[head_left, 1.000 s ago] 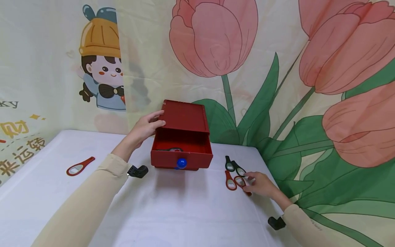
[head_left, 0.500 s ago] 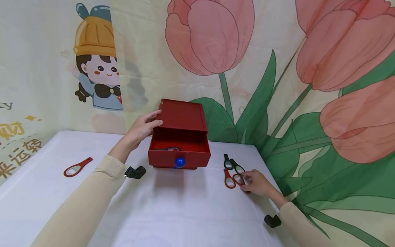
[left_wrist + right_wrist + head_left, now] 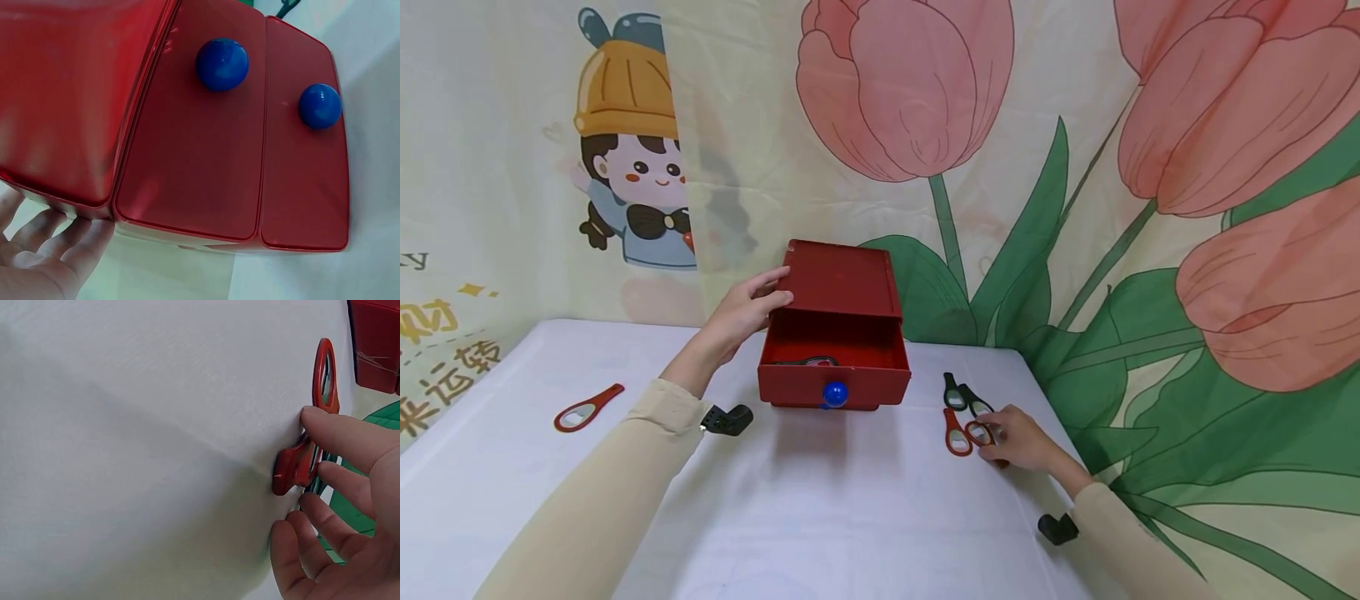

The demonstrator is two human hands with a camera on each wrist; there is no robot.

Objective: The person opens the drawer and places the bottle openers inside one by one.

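Note:
A red cabinet (image 3: 841, 277) with small drawers stands at the middle back. Its top drawer (image 3: 850, 385) is pulled out; a black-rimmed ring-headed tool (image 3: 818, 362) lies inside. My left hand (image 3: 741, 315) rests on the cabinet's left side, fingers fairly straight along the wall. In the right wrist view, my right hand (image 3: 350, 494) pinches a red ring-headed tool (image 3: 292, 465), resembling a bottle opener, between thumb and index finger. Another red one (image 3: 957, 435) lies just left of that hand, with two black ones (image 3: 954, 394) behind. The fingers partly hide the pinched tool.
A single red ring-headed tool (image 3: 587, 408) lies on the white-covered table (image 3: 820, 533) at the left. Two lower drawers with blue knobs (image 3: 222, 64) are pushed in. A tulip-printed cloth (image 3: 917, 100) hangs behind the table.
My right hand has moved slightly left over the red tools, its fingers closing in on one. The left hand stays on the cabinet. The head view has shifted slightly.

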